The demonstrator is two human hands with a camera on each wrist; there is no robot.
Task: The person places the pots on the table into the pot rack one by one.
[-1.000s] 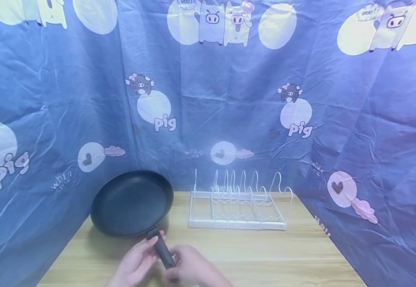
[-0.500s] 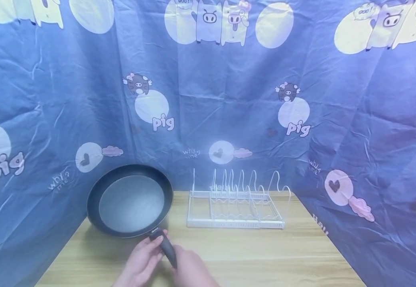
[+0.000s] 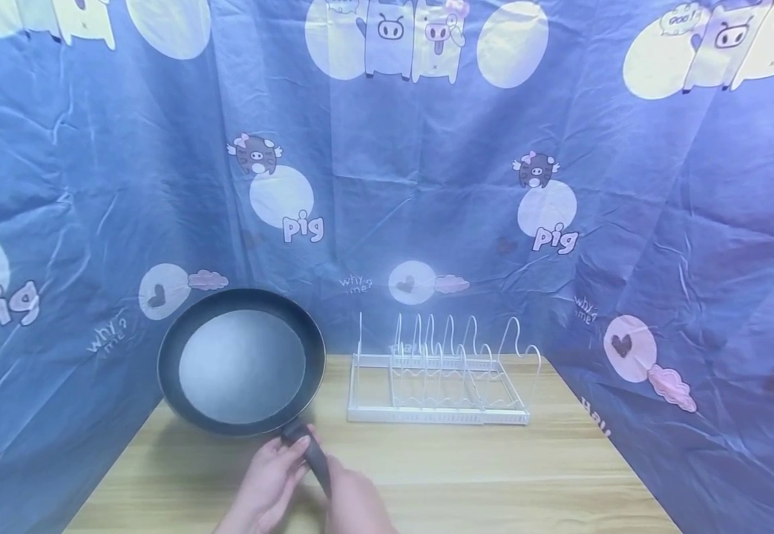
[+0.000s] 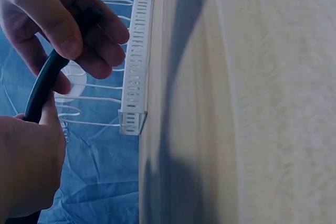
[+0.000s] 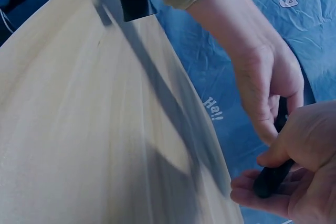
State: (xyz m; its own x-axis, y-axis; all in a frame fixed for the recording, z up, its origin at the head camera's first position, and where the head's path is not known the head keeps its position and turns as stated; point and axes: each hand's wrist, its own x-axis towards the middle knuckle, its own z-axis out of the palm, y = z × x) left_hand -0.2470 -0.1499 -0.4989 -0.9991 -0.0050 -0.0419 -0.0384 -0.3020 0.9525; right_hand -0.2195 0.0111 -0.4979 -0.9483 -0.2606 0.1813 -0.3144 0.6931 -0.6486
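A black frying pan (image 3: 243,367) shows at the left in the head view, tilted so its inner face turns toward me. My left hand (image 3: 269,478) pinches its handle close to the pan's body, thumb on top. Farther down, my right hand (image 3: 356,497) grips the rear part of the handle (image 3: 318,463). In the right wrist view the rounded handle end (image 5: 268,184) sticks out of the right hand's curled fingers. Both hands appear on the handle in the left wrist view too, above the table surface.
A white wire rack (image 3: 436,415) with several upright loops stands on the wooden table (image 3: 493,475), right of the pan. Blue printed cloth (image 3: 427,208) hangs behind and along both sides. A dark bracket (image 5: 137,1) sits on the left wrist.
The pan has risen slightly and turned its inner face more toward me. My right hand has shifted its hold along the handle. The rack has stayed in place.
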